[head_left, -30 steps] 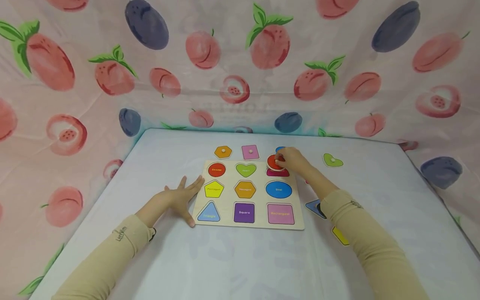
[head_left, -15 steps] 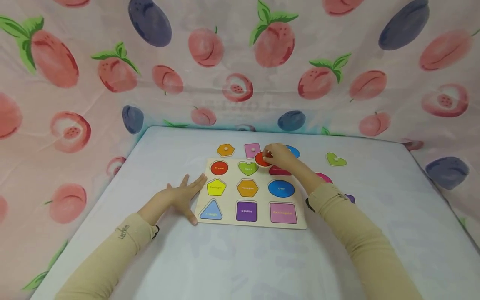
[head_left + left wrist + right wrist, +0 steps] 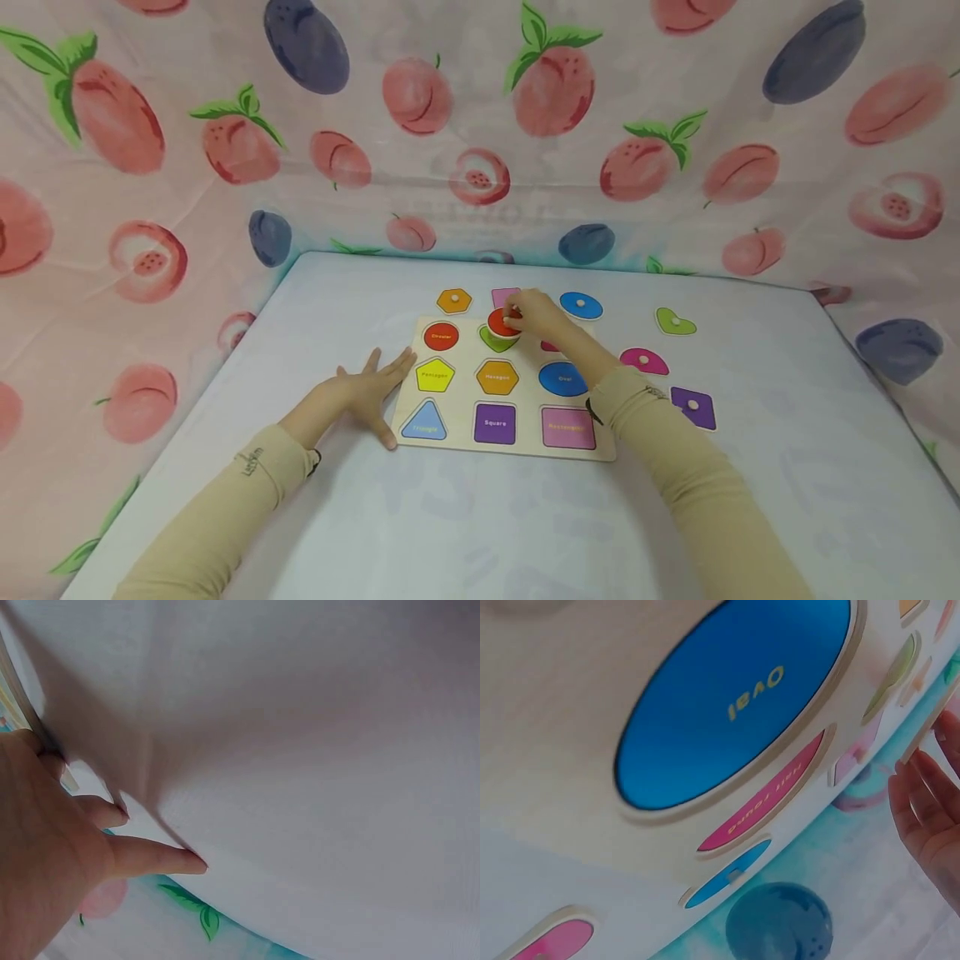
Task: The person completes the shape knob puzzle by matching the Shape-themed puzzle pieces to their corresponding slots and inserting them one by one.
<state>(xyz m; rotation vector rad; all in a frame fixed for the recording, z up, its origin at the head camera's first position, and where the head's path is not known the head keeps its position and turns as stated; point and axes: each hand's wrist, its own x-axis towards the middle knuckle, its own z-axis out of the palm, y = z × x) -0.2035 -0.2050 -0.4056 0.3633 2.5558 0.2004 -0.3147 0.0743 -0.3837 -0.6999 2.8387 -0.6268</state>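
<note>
A wooden shape puzzle board [image 3: 467,354] lies on the white table, with labelled coloured recesses in rows. My right hand [image 3: 538,315] pinches a red circle piece [image 3: 498,323] by its top, held over the green heart recess [image 3: 500,340] and partly covering it. In the right wrist view the right hand [image 3: 930,825] shows at the right edge, with the piece seen edge-on. My left hand [image 3: 366,393] has its fingers spread, touching the board's left edge; the left wrist view shows the left hand [image 3: 67,847] with fingers extended along the cloth.
Behind the board lie an orange hexagon [image 3: 454,301], a pink rectangle [image 3: 501,296] partly hidden by the right hand, and a blue oval [image 3: 581,306]. To the right are a green heart piece [image 3: 676,322], a magenta half round [image 3: 644,362] and a purple square [image 3: 703,408].
My right hand has carried the red circle leftward, from over the half-round recess to over the heart recess. The left hand stays at the board's edge.
</note>
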